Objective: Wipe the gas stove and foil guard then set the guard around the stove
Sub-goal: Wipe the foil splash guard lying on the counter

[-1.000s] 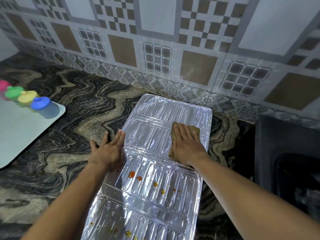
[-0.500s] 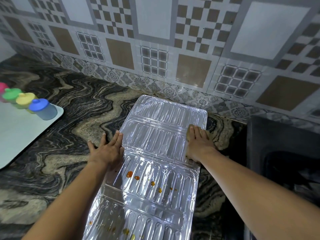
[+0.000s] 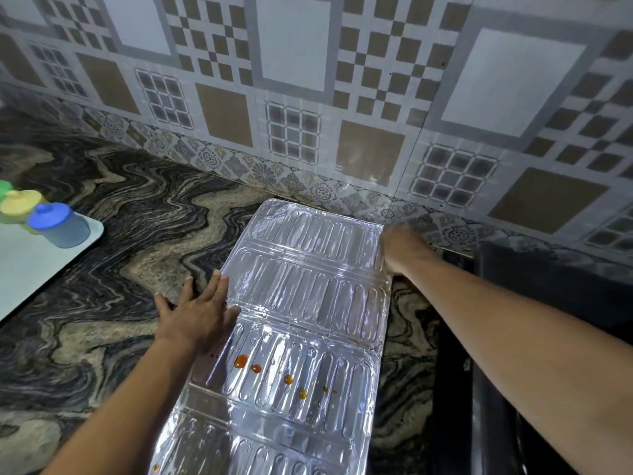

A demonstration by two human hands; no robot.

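The silver foil guard (image 3: 308,289) lies unfolded flat on the marble counter (image 3: 102,303), running from the wall toward me. Several orange sauce spots (image 3: 240,361) dot its nearer panels. My left hand (image 3: 195,313) rests flat, fingers apart, on the guard's left edge and the counter. At the guard's far right corner my right hand (image 3: 399,245) is motion-blurred and pressed down; the brown cloth under it is hidden. The black gas stove (image 3: 548,296) stands at the right, partly behind my right forearm.
A pale tray (image 3: 30,269) at the left carries small containers with blue (image 3: 58,224), yellow and green lids. The patterned tiled wall (image 3: 308,97) rises just behind the guard's far end. A narrow strip of counter separates the guard and the stove.
My right hand has slid with the cloth from the middle of the far panels to the right edge, then up to the far right corner. My left hand stayed put.
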